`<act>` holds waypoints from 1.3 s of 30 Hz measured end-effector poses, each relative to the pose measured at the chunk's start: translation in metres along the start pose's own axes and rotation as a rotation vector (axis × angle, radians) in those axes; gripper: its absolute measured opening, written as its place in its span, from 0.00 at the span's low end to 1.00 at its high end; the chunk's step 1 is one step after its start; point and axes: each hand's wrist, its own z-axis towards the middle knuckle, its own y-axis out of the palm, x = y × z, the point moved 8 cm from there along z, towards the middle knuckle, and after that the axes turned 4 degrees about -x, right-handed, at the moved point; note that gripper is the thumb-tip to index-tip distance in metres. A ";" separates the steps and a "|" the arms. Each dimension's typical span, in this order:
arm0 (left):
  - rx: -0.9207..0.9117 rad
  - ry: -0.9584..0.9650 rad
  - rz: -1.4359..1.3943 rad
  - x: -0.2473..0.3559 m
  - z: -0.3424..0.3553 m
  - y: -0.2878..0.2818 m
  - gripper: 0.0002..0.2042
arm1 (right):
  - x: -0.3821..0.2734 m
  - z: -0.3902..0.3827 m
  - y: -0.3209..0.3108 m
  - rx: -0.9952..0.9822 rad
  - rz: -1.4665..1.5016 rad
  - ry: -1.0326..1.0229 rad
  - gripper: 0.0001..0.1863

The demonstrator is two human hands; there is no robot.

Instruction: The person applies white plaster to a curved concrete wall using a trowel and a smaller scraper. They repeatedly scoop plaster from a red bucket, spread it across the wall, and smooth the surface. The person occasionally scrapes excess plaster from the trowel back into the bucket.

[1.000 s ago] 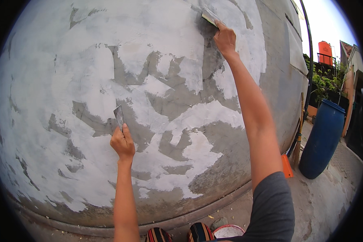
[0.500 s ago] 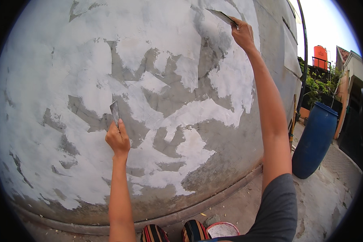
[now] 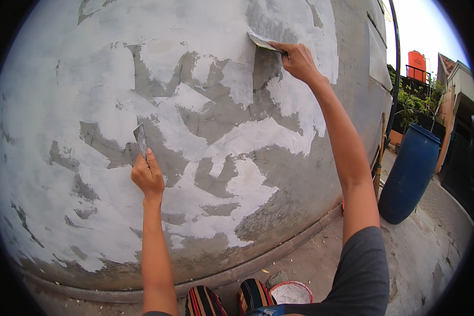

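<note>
Left hand [image 3: 148, 176] clenched on a small putty knife [image 3: 140, 139], blade pointing upward against the patchy grey wall [image 3: 205, 121]; right hand [image 3: 299, 61] gripping a wider trowel [image 3: 262, 42], long axis pointing upper-left; blue barrel [image 3: 410, 174] beyond, outdoors.

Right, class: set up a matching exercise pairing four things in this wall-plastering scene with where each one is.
Things:
1. right hand
2. left hand
3. blue barrel
4. white bucket

Places:
A. on the ground by the striped sandals
B. standing right of the wall
C. high up, pressing a trowel to the wall
D. lower, holding a small scraper upright

Pairs: 1-C, 2-D, 3-B, 4-A
</note>
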 end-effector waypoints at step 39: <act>0.007 0.003 -0.025 0.000 -0.002 0.003 0.21 | -0.033 -0.102 0.069 0.196 0.130 0.103 0.34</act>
